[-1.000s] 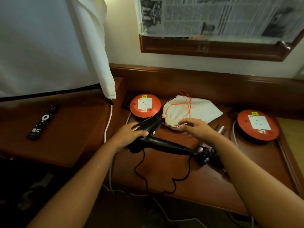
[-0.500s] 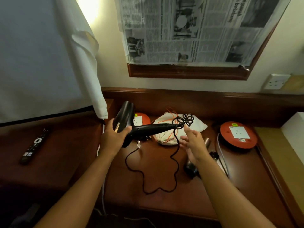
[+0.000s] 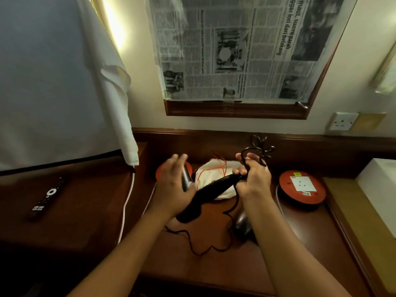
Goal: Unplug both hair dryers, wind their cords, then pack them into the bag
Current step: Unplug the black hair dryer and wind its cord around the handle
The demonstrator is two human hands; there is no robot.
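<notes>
Both forearms bare to the frame edge; no sleeves, watch, rings or gloves visible on left hand (image 3: 171, 185) or right hand (image 3: 254, 181).

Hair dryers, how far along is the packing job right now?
Done: the black hair dryer looks unplugged; its cord trails loose over the desk. In hand: the left hand holds the dryer's head while the right hand grips the cord at the handle's end, starting the winding. Left: finishing that cord, dealing with the second dryer lying on the desk, and packing both into the white bag.
</notes>
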